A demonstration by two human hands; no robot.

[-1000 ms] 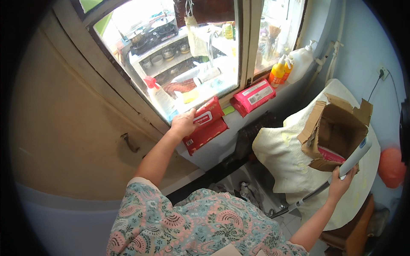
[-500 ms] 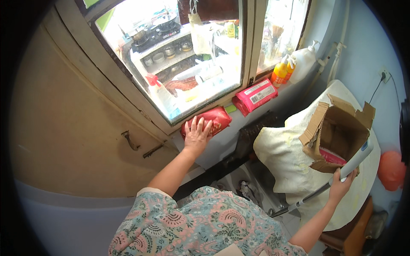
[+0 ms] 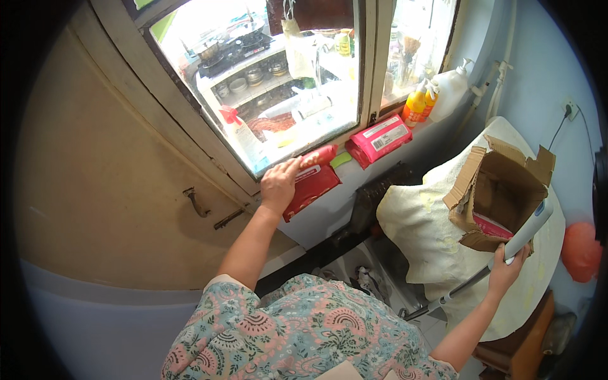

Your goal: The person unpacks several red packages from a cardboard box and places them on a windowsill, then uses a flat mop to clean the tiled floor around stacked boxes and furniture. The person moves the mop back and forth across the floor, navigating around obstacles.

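At the window sill, my left hand (image 3: 278, 185) is closed on the near left end of a red soft pack (image 3: 320, 156), which is tipped up on edge. Directly below it lies another red pack (image 3: 315, 192) with a white label strip, partly covered by the upper one. To their right a pink-red pack (image 3: 382, 140) with a white label rests on the sill, a small green item (image 3: 341, 159) between them. My right hand (image 3: 505, 269) is wrapped round a long pole (image 3: 530, 229) with a thick pale grey grip; its lower end is hidden by my shirt.
An open cardboard box (image 3: 468, 183) with a pink pack (image 3: 492, 225) inside stands on a cream-covered table (image 3: 411, 215). Orange pump bottles (image 3: 415, 106) and a white jug (image 3: 451, 92) line the sill. A wooden door (image 3: 126, 190) is at left, a red balloon-like object (image 3: 581, 252) at far right.
My left hand has shifted slightly left and tilted the upper red pack up, showing the labelled red pack below. My right hand stays on the pole.
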